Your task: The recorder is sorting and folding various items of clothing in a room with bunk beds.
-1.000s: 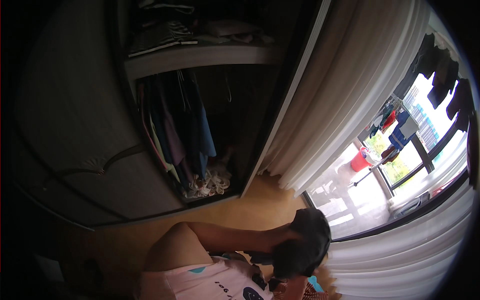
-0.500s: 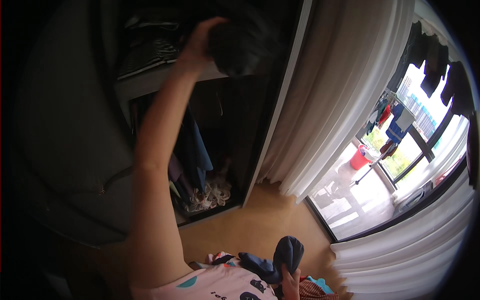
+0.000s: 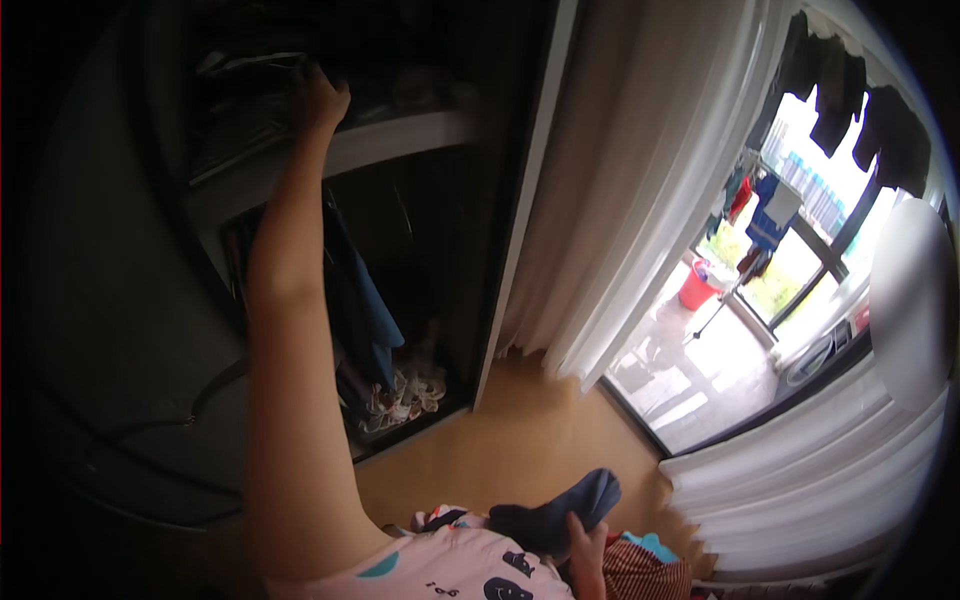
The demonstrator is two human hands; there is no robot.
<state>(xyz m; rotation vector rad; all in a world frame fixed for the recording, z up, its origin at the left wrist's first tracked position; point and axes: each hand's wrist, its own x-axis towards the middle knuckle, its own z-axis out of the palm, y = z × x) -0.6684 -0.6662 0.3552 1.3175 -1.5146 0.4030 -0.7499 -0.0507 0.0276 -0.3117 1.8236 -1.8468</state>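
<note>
My left arm stretches up into a dark wardrobe, and my left hand point(image 3: 322, 100) is at its upper shelf point(image 3: 400, 138). The fingers fade into shadow there, so whether they grip anything is hidden. Striped folded clothes point(image 3: 240, 135) lie on that shelf near the hand. Low in front of my body, my right hand point(image 3: 588, 550) is closed on a dark blue piece of cloth point(image 3: 560, 515), bunched up with a rounded end; its kind is unclear. Just beside that hand is a brown striped garment point(image 3: 650, 570) with a bright blue piece point(image 3: 648, 546) at its edge.
Below the shelf hang clothes, including a blue one point(image 3: 365, 300), above a pale ruffled heap point(image 3: 405, 400). Long white curtains point(image 3: 640, 200) flank an opening to a bright balcony with a red bucket point(image 3: 697, 287) and a drying rack with laundry point(image 3: 770, 215). A blurred white shape point(image 3: 910, 300) stands at right.
My left hand has moved left and down to the shelf; the black bundle it held no longer shows in it. The blue cloth in my right hand now tilts more to the right.
</note>
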